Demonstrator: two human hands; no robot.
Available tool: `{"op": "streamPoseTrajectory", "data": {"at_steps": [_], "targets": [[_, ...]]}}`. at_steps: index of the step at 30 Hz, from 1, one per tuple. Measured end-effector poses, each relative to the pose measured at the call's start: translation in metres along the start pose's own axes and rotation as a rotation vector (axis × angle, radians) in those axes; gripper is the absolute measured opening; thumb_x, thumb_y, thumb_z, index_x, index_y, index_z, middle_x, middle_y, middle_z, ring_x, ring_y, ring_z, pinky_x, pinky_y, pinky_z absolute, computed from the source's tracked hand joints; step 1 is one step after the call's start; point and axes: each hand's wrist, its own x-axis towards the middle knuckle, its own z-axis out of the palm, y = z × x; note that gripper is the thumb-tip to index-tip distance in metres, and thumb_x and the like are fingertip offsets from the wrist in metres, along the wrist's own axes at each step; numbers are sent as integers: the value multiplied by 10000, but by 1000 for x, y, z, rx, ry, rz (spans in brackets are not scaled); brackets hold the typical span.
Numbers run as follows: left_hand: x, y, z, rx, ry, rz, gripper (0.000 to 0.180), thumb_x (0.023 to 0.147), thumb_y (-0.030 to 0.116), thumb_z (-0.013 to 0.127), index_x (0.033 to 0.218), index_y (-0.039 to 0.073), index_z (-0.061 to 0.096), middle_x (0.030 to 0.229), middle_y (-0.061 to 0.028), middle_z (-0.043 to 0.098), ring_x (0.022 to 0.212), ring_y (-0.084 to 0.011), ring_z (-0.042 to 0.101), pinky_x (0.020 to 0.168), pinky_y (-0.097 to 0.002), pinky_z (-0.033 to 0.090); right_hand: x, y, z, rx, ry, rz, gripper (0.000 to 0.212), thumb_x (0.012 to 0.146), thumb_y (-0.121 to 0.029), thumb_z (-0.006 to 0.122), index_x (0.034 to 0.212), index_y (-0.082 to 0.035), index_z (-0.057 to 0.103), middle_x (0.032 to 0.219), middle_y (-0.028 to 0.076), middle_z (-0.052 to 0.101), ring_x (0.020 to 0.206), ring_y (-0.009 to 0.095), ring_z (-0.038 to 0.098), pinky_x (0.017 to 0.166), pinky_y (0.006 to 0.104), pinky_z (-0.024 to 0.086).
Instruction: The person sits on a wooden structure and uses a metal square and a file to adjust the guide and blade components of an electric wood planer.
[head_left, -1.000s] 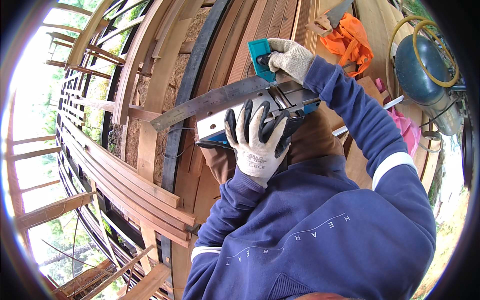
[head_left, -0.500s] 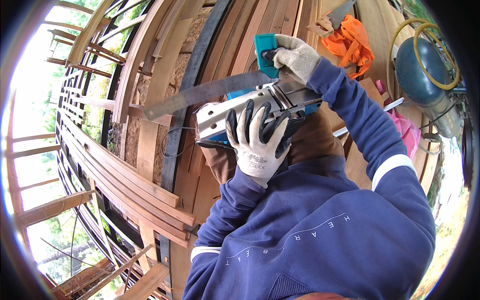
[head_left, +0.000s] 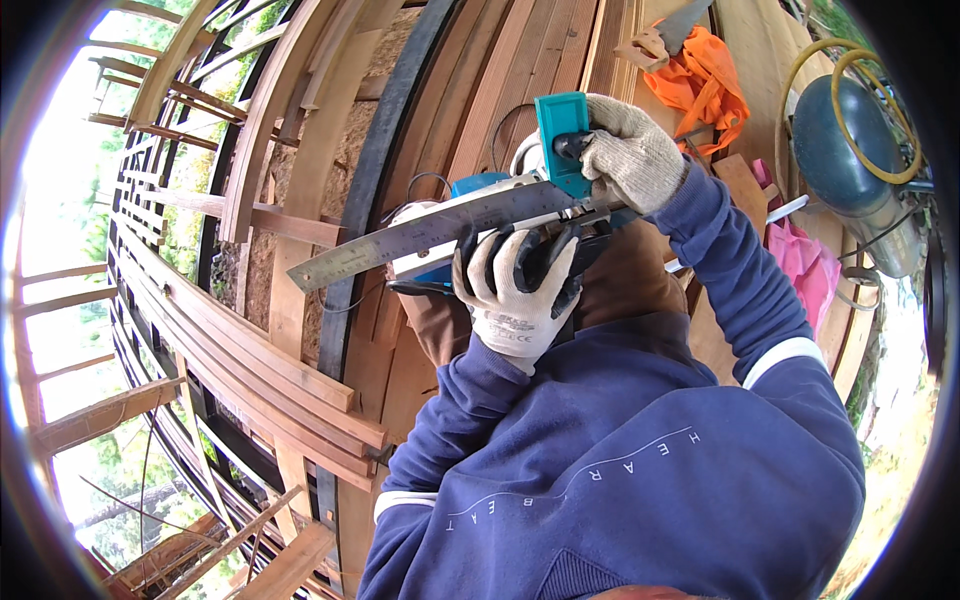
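Note:
My right hand (head_left: 632, 155), in a pale knit glove with dark finger coating, grips the teal handle of a try square (head_left: 430, 234). Its long steel blade slants down to the left and lies across or just over the metal sole of an upturned teal electric planer (head_left: 480, 184); whether they touch I cannot tell. My left hand (head_left: 515, 290), in the same kind of glove, rests over the planer's near side with fingers bent around its edge. Part of the sole is hidden by the blade and my fingers. The planer lies at my lap.
Long wooden boards (head_left: 505, 80) run away beneath and ahead of me. A handsaw (head_left: 668, 38) and an orange cloth (head_left: 705, 90) lie at the far right. Beyond them stand a dark rounded tank (head_left: 845, 140) and a yellow hose (head_left: 795, 75). Stacked planks (head_left: 250, 365) extend leftward.
My right hand has moved right and toward me, bringing the square's blade lower over the planer's sole. The planer has tilted, and my left fingers have curled more.

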Motion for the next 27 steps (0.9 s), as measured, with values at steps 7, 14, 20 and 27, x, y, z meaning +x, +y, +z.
{"op": "streamPoseTrajectory", "data": {"at_steps": [7, 14, 20, 27], "targets": [[2, 0, -3, -6, -26, -20, 553, 691, 404, 795, 1231, 408, 675, 1352, -27, 466, 1297, -306, 394, 1122, -562, 262, 5, -1, 1, -30, -39, 15, 357, 938, 42, 462, 1255, -17, 615, 947, 12, 650, 803, 65, 601, 777, 242, 542], [19, -4, -14, -68, -122, -52, 601, 656, 385, 809, 1240, 347, 674, 1331, -54, 455, 1287, -334, 394, 1099, -574, 270, 20, 0, 0, -61, -60, 1, 357, 928, 17, 473, 1256, -9, 611, 975, 25, 659, 804, 67, 600, 780, 242, 540], [21, -7, -12, -89, -116, -35, 602, 648, 398, 821, 1227, 319, 678, 1281, -74, 471, 1259, -347, 410, 1074, -595, 283, 33, 14, -11, -13, -146, 12, 428, 925, 54, 398, 1320, 15, 557, 1075, 119, 683, 887, 142, 668, 807, 276, 576], [16, -4, -11, -54, -124, -24, 601, 663, 425, 814, 1237, 325, 670, 1290, -67, 463, 1257, -343, 405, 1066, -605, 283, 25, 10, -7, 38, -113, 24, 328, 934, -16, 545, 1256, -6, 609, 912, -1, 648, 793, 64, 596, 769, 242, 530]]}}
